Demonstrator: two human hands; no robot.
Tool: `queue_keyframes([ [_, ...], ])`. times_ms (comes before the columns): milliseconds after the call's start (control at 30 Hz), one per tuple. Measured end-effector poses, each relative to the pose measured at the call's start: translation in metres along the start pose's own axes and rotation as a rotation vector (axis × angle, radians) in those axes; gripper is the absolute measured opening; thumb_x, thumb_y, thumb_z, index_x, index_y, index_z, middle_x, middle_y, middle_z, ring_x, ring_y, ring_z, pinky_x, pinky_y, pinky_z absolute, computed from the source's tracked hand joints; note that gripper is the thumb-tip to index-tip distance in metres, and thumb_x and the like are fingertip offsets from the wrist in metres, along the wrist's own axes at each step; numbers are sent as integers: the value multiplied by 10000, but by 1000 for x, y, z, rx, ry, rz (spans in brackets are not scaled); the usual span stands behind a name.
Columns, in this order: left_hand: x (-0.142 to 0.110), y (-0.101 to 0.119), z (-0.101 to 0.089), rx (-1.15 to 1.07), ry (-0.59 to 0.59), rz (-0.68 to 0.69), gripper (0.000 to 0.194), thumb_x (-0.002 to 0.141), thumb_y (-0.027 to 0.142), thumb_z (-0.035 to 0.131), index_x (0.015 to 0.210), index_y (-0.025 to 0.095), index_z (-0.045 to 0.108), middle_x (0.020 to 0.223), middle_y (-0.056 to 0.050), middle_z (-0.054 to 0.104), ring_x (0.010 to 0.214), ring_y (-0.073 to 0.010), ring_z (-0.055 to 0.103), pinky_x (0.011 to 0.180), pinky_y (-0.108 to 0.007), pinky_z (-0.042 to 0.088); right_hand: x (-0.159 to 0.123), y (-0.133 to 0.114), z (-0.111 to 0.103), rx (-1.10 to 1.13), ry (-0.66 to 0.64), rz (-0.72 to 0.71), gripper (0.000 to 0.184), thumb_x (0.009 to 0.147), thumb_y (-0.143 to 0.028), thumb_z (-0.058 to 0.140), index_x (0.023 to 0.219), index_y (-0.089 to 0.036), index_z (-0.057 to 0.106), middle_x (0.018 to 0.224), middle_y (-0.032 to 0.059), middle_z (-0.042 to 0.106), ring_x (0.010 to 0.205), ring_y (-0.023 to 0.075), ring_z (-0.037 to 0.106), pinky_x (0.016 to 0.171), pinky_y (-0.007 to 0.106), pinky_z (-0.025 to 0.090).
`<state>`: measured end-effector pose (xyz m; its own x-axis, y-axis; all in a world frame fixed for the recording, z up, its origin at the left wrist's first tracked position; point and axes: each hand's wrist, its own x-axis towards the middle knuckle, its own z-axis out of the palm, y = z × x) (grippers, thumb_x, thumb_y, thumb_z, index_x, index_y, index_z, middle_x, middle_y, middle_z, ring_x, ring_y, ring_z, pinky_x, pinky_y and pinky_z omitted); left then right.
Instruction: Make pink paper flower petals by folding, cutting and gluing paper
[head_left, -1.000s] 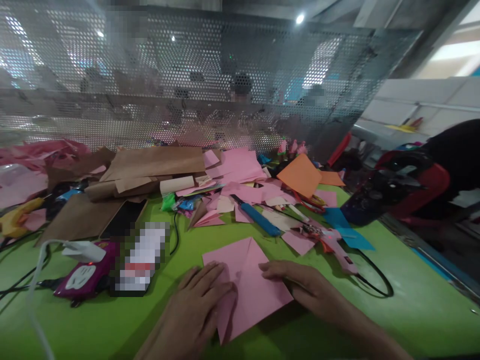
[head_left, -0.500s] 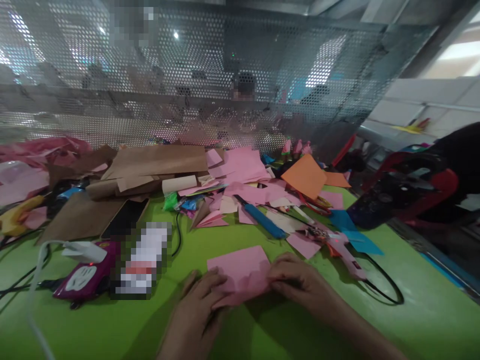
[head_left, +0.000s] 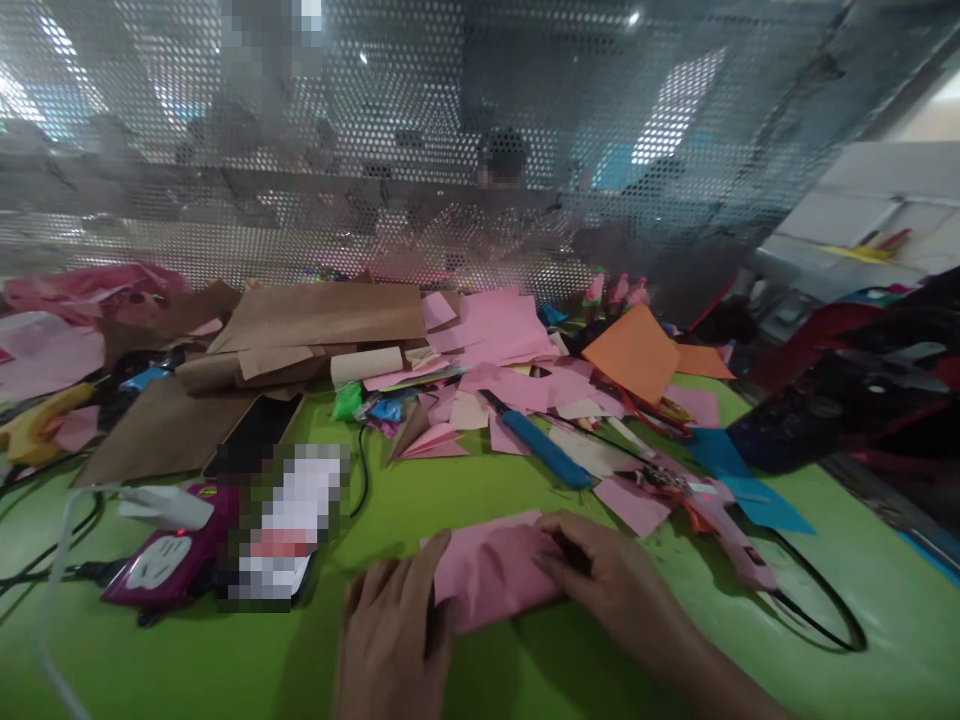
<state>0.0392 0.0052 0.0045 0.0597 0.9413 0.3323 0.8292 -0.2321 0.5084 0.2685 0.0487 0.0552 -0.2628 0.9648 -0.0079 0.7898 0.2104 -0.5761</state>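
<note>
Folding pink paper (head_left: 491, 575) at the near middle of a green table (head_left: 247, 665): one person, two bare hands. Item, the right hand (head_left: 611, 585) — thumb and fingertips pinching the paper's right end. Item, the left hand (head_left: 397, 615), index finger laid over the left end, thumb by the near corner; whether it pinches or merely steadies, I cannot tell from here. Change noted: a broad, diamond-like sheet a second ago, now a slimmer packet with a puckered face, which suggests the folding is a turn further along, its crease probably not yet pressed flat. Beyond the hands: a blue-handled tool (head_left: 547, 450), an orange sheet (head_left: 634, 355), a pink glue gun (head_left: 739, 555). Writing: the purple power block (head_left: 199, 550) bears a pale label (head_left: 159, 563), its print illegible; the phone (head_left: 307, 510) screen is blurred out — no brand readable anywhere.
</note>
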Motion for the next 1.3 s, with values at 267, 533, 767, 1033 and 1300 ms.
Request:
queue_keyframes([
  [267,-1,-4,3,27,14,-19,298,854,174,538,1143,247,533,945,-38,728,895,-279,610,755,-400,399,3,9,2,-32,13,75,270,900,-383,545,1143,-272,584,852,28,683,743,226,640,632,313,476],
  [533,-2,-8,4,44,-71,-30,43,865,237,561,891,256,589,826,-15,700,796,-252,591,674,-361,388,5,12,6,-1,29,40,137,922,-337,504,1027,-262,552,919,46,676,799,230,645,672,334,503],
  [767,3,-9,0,40,-76,-32,105,826,168,552,808,265,587,791,0,680,777,-238,559,647,-343,343,5,21,10,5,95,-25,196,921,-308,512,1114,-300,545,967,54,685,836,244,655,719,373,527],
  [1033,5,-8,1,87,-75,-6,81,859,210,523,845,264,581,793,-10,681,759,-237,570,639,-341,342,6,20,5,-54,-34,-105,191,931,-272,488,1014,-302,658,1041,52,679,952,259,632,818,408,519],
  [1300,5,-10,2,68,-90,2,116,912,272,477,935,256,590,842,-27,698,789,-246,591,645,-351,375,5,21,5,-64,-46,-99,254,947,-288,468,1134,-320,638,1156,49,670,1050,261,619,890,427,502],
])
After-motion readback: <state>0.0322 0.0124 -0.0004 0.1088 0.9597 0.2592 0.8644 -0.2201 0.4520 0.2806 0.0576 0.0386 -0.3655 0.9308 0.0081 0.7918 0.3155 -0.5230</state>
